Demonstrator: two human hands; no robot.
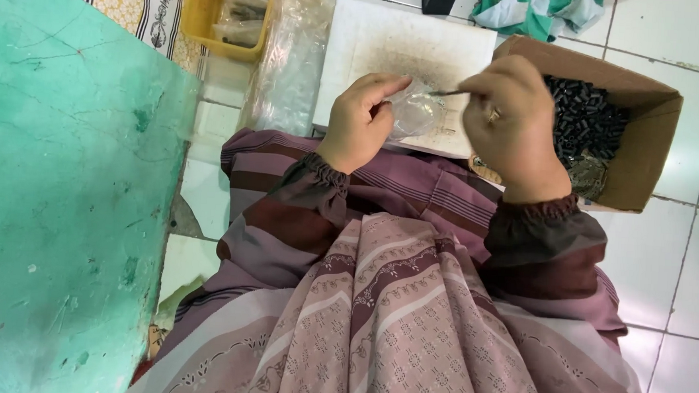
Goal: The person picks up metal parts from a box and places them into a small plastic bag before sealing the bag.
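Note:
My left hand (361, 119) pinches a small clear plastic bag (414, 114) at its mouth, over my lap. My right hand (511, 121) holds a thin dark stick-like piece (449, 92) with its tip at the bag's opening. Both hands hover in front of a white board (389, 43) lying on the floor. To the right of my right hand stands an open cardboard box (647, 148) filled with several small black tubular pieces (589, 117).
A green painted wall (63, 189) fills the left side. A yellow tray (204, 13) with packed bags and a pile of clear plastic bags (293, 58) lie at the back. Green cloth (534, 11) lies at top right. White floor tiles (680, 270) surround me.

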